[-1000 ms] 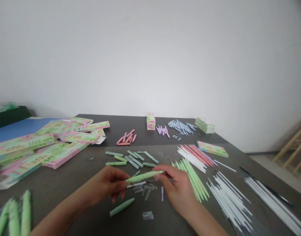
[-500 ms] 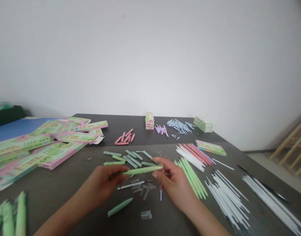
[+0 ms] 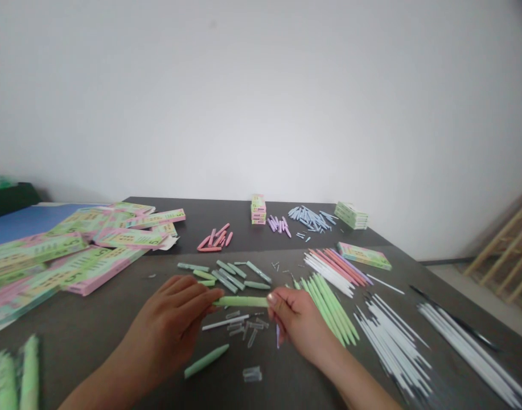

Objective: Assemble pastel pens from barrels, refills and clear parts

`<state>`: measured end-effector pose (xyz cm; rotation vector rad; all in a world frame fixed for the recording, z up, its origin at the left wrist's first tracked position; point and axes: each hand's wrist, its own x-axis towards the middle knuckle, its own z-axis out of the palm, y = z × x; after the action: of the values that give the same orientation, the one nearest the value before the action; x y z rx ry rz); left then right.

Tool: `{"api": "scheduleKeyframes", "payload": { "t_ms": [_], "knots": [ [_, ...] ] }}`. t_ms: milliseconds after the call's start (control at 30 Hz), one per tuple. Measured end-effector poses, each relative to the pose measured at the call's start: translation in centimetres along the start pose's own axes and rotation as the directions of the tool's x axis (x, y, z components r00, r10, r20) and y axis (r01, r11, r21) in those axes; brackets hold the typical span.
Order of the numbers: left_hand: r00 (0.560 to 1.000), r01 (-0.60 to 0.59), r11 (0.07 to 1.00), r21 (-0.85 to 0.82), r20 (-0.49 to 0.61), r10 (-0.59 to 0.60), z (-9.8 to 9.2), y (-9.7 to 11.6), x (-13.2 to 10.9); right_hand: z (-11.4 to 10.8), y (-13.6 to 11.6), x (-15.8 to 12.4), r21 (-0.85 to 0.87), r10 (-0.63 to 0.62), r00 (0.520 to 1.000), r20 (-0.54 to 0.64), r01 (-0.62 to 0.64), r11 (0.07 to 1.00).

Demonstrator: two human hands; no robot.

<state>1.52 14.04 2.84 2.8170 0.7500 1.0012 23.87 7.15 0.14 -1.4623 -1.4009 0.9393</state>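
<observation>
A light green pen (image 3: 242,301) lies level in front of me, held at both ends. My left hand (image 3: 172,313) is closed around its left end, and my right hand (image 3: 301,319) pinches the other end, so both tips are hidden by fingers. Just below the pen are a thin white refill (image 3: 224,322) and several small transparent caps (image 3: 252,337). A darker green pen barrel (image 3: 206,360) rests nearer to me. Behind the hands lie several green pen parts (image 3: 230,279). A bit of a purple piece (image 3: 278,336) shows beside my right hand's fingers.
Flat pastel boxes (image 3: 111,267) are heaped on the left. Green pens (image 3: 329,310), white refills (image 3: 391,344) and long white rods (image 3: 465,353) lie to the right. Pink (image 3: 216,239), purple (image 3: 280,225) and blue parts (image 3: 312,218) sit farther back near stacked boxes (image 3: 258,209).
My left hand has rolled over and its fingers now cover the pen from above. My right hand has slid inward over the pen's right end, and less of the pen shows.
</observation>
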Motion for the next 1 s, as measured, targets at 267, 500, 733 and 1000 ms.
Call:
{"api": "scheduleKeyframes", "payload": {
  "t_ms": [267, 500, 733, 1000],
  "knots": [
    [0.943, 0.328, 0.892, -0.313, 0.048, -0.33, 0.3, -1.0, 0.4, 0.0, -0.8, 0.1, 0.228, 0.11, 0.992, 0.06, -0.121, 0.966],
    [0.952, 0.305, 0.932, -0.196, 0.099, -0.291, 1.3, -0.1, 0.2, -0.1, -0.7, 0.5, 0.239, 0.134, 0.991, -0.023, -0.125, 0.963],
    [0.973, 0.231, 0.971, -0.054, 0.023, -0.23, 1.5, -0.2, -0.1, -0.3, -0.7, 0.4, 0.2, 0.175, 0.983, -0.051, -0.161, 0.966],
    [0.985, 0.078, 0.997, -0.006, 0.155, -0.076, 2.8, 1.2, -0.2, 1.0, -0.2, 0.0, 0.03, 0.037, 0.998, -0.048, -0.036, 0.999]
  ]
}}
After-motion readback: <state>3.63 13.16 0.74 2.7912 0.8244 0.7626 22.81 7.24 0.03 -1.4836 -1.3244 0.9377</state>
